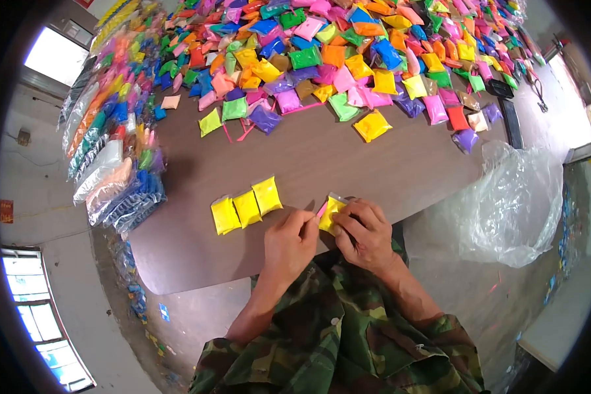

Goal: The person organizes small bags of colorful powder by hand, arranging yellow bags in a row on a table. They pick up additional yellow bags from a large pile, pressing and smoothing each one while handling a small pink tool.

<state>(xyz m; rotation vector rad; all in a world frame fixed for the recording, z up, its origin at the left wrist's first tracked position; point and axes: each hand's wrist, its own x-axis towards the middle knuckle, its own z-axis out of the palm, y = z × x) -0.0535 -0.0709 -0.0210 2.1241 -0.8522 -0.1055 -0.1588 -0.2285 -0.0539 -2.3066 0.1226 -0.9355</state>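
Observation:
A small clear packet with yellow filling (329,214) is at the near edge of the brown table, gripped by my right hand (366,236), whose fingers curl over its right side. My left hand (289,244) is closed in a pinch at the packet's left edge. A short pink strip (322,209) shows at those left fingertips. To the left, three spots of yellow packets lie side by side in a slanting row: a left one (225,216), a middle one (247,209) and a right one (267,195).
A large heap of many-coloured packets (305,58) covers the table's far side. Bagged, coloured packets (115,174) are stacked at the left edge. A crumpled clear plastic bag (515,207) hangs at the right edge. Pink strips (245,131) lie before the heap.

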